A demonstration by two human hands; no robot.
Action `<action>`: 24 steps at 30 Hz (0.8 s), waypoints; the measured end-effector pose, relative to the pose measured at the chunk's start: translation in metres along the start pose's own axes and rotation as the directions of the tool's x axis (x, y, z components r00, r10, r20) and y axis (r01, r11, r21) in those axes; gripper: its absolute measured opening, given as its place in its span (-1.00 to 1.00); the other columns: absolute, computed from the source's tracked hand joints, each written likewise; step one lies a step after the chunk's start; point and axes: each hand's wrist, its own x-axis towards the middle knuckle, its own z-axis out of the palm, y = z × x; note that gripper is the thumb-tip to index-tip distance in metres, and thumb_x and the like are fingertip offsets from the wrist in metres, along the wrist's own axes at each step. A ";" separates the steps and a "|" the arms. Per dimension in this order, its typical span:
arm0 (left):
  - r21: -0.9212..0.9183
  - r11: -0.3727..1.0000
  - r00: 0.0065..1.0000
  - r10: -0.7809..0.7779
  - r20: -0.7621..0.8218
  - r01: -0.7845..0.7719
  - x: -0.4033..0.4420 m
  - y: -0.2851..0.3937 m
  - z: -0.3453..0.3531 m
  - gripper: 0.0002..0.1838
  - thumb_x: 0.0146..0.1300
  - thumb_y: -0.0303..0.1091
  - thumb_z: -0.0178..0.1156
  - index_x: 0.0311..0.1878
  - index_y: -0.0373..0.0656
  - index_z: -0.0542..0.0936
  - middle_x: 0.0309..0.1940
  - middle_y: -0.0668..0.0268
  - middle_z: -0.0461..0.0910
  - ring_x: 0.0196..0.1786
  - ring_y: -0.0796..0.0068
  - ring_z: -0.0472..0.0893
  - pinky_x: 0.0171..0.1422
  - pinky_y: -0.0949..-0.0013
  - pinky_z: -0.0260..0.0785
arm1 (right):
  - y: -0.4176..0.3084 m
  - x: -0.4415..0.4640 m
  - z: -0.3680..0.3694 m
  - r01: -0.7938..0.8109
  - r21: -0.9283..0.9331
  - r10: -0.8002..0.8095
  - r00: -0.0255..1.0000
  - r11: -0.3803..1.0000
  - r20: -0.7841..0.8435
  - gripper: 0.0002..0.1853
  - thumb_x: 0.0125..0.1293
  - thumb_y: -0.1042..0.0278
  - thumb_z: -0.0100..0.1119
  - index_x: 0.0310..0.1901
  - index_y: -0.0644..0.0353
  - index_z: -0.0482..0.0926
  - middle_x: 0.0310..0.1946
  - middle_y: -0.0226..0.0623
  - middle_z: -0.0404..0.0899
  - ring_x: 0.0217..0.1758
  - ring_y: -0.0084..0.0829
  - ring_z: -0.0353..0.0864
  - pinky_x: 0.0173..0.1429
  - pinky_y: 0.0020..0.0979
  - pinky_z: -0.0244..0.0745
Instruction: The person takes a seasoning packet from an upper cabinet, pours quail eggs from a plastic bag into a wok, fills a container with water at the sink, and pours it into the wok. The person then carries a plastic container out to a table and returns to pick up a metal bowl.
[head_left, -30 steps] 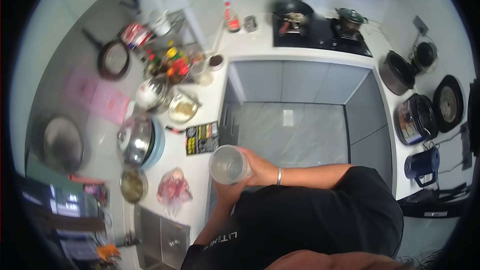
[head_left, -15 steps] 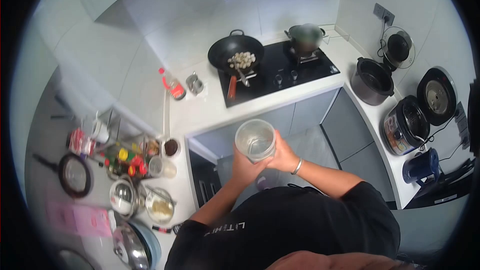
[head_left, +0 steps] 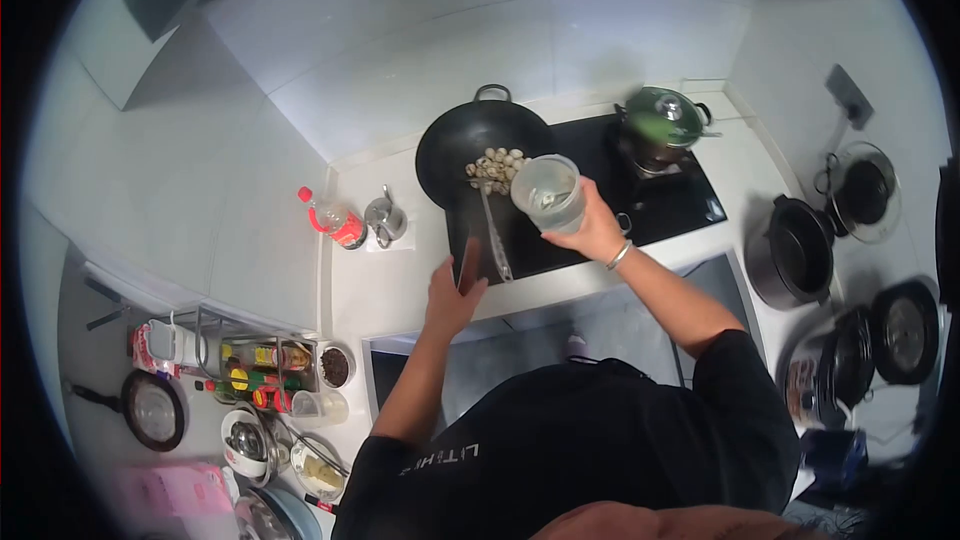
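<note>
My right hand (head_left: 590, 228) is wrapped round a clear plastic container (head_left: 548, 192) with clear liquid in it, held over the stove at the wok's right edge. My left hand (head_left: 456, 296) has its fingers apart beside the wok's wooden handle (head_left: 469, 265) and holds nothing; whether it touches the handle I cannot tell. The black wok (head_left: 450, 145) stands on the left burner of the black stove (head_left: 660, 225). Small round pale pieces (head_left: 490, 168) lie in it, with a metal spatula (head_left: 495, 235) resting among them and its handle over the near rim.
A lidded pot (head_left: 662, 125) is on the right burner. Left of the wok stand a red-labelled bottle (head_left: 335, 220) and a small metal pot (head_left: 386, 220). An open black cooker pot (head_left: 792, 252) is on the right counter. A rack with seasonings (head_left: 265, 365) is at lower left.
The view and body have moved closer to the stove. My left hand has let go of the container and come down towards the wok handle; my right hand has carried the container to the wok.
</note>
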 end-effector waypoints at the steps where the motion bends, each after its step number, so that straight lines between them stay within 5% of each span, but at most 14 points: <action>1: 0.024 0.998 0.997 -0.064 0.053 0.063 0.005 -0.006 0.006 -0.13 0.18 -0.06 0.35 0.39 -0.35 0.16 0.28 -0.14 0.38 0.32 -0.10 0.41 0.37 0.07 0.27 | 0.015 0.017 -0.003 0.015 -0.039 -0.014 1.000 0.999 0.019 0.02 -0.17 0.19 0.66 0.28 0.24 0.19 0.10 -0.06 0.49 0.18 -0.17 0.54 0.28 -0.27 0.42; 6: 0.158 0.956 0.938 -0.276 0.208 0.246 0.020 0.006 0.017 -0.19 0.18 -0.14 0.30 0.41 -0.21 0.15 0.09 -0.15 0.55 0.11 -0.19 0.56 0.19 -0.01 0.39 | 0.070 0.085 -0.016 0.109 -0.119 -0.096 0.989 0.987 0.115 -0.01 -0.20 0.20 0.65 0.27 0.24 0.24 0.11 -0.02 0.47 0.23 -0.09 0.48 0.31 -0.25 0.38; 12: 0.067 0.972 0.946 -0.234 0.225 0.225 0.027 -0.022 -0.002 -0.26 0.15 -0.29 0.28 0.40 -0.04 0.21 -0.02 -0.11 0.60 0.07 -0.18 0.57 0.12 -0.01 0.41 | 0.113 0.129 -0.027 0.087 -0.195 -0.028 0.957 0.977 0.287 -0.01 -0.18 0.16 0.62 0.29 0.24 0.24 0.20 -0.07 0.40 0.31 -0.05 0.39 0.38 -0.23 0.32; 17: -0.082 0.969 0.939 -0.203 0.277 0.233 0.039 -0.039 -0.030 -0.32 0.12 -0.46 0.25 0.36 -0.05 0.32 -0.21 0.10 0.62 -0.16 0.09 0.64 0.04 0.29 0.40 | 0.128 0.138 -0.029 0.062 -0.241 0.024 0.941 0.968 0.337 0.00 -0.19 0.17 0.62 0.30 0.22 0.23 0.19 -0.06 0.40 0.31 -0.04 0.38 0.38 -0.22 0.32; 24: -0.125 0.948 0.915 -0.241 0.324 0.294 0.053 -0.038 -0.055 -0.28 0.12 -0.49 0.28 0.40 -0.09 0.32 -0.26 0.25 0.61 -0.26 0.41 0.59 -0.05 0.41 0.40 | 0.136 0.143 -0.041 0.092 -0.290 0.019 0.934 0.953 0.358 -0.01 -0.21 0.20 0.61 0.29 0.21 0.24 0.19 -0.06 0.40 0.30 -0.01 0.37 0.37 -0.18 0.33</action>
